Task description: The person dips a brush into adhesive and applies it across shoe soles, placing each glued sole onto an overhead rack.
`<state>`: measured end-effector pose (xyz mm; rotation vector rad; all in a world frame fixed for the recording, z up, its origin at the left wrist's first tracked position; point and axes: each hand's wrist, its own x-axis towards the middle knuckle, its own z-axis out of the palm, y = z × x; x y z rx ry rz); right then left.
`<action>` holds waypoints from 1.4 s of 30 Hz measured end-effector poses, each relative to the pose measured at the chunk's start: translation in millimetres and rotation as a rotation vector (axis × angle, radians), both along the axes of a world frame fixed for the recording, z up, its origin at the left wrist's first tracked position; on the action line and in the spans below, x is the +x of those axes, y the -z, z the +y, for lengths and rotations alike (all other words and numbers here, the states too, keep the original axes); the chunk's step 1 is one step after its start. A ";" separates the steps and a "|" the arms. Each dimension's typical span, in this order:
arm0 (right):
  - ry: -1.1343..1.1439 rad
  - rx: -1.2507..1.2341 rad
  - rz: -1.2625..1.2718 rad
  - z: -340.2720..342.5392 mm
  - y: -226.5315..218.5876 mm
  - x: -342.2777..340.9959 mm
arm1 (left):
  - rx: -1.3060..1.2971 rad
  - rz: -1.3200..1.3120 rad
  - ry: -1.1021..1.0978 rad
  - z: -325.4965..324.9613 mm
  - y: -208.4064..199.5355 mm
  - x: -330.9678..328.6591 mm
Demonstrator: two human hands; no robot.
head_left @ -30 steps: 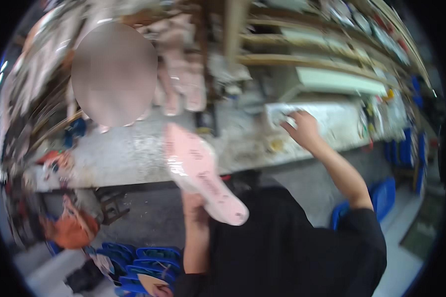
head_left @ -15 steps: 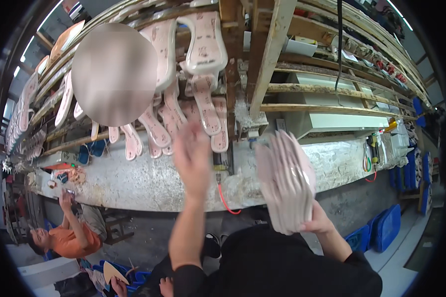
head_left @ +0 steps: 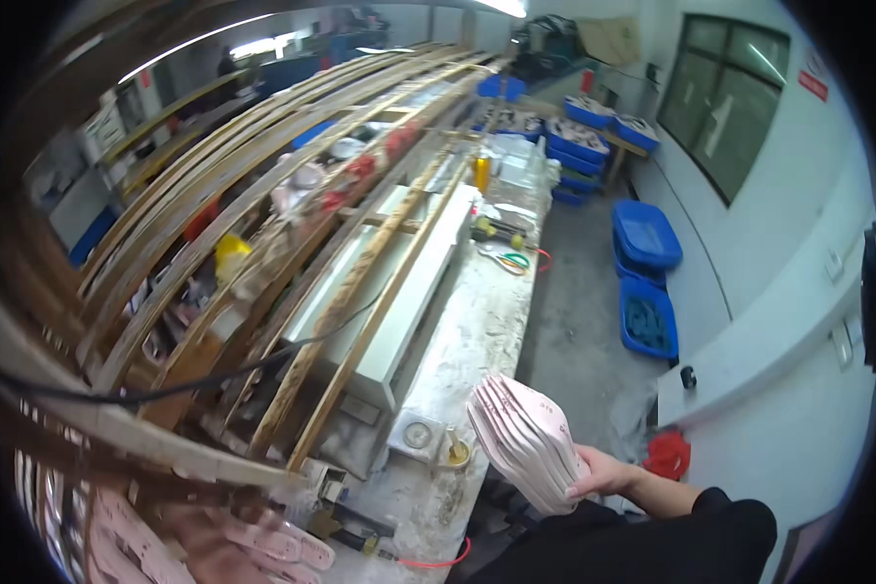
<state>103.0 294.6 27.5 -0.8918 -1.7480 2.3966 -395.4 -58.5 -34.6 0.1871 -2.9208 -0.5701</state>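
A stack of several pink shoe insoles [head_left: 521, 438] with pale edges stands in my right hand [head_left: 603, 474], held by its lower end. My fingers and thumb are closed around it, beside the bench's front edge. At the lower left, more pink insoles [head_left: 280, 541] with small printed marks lie or hang by the wooden rack. Among them is a smeared, skin-toned shape that appears to be my left hand [head_left: 193, 545]; its fingers cannot be made out, nor whether it holds anything.
A worn pale workbench [head_left: 467, 331] runs away from me, carrying scissors [head_left: 504, 259], a small brass-coloured cup [head_left: 456, 453] and a tool with a red hose [head_left: 360, 540]. Wooden slat racks [head_left: 350, 292] rise on the left. Blue bins [head_left: 645, 236] stand along the right wall.
My view has swung to the right along the bench. The insole stack stays in my right hand. My left hand, earlier raised before the hanging insoles, now shows only as a blur at lower left.
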 end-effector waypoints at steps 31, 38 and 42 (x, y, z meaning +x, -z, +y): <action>-0.527 -0.282 0.184 138.0 48.4 -85.1 | 0.405 0.762 -0.951 -23.9 -25.1 469.6; -0.794 -0.407 0.067 105.8 38.7 -101.7 | 0.844 0.746 -0.756 -26.9 15.6 454.9; -0.764 -0.385 0.212 112.6 14.1 -99.2 | 1.012 0.599 -0.628 37.3 20.0 400.0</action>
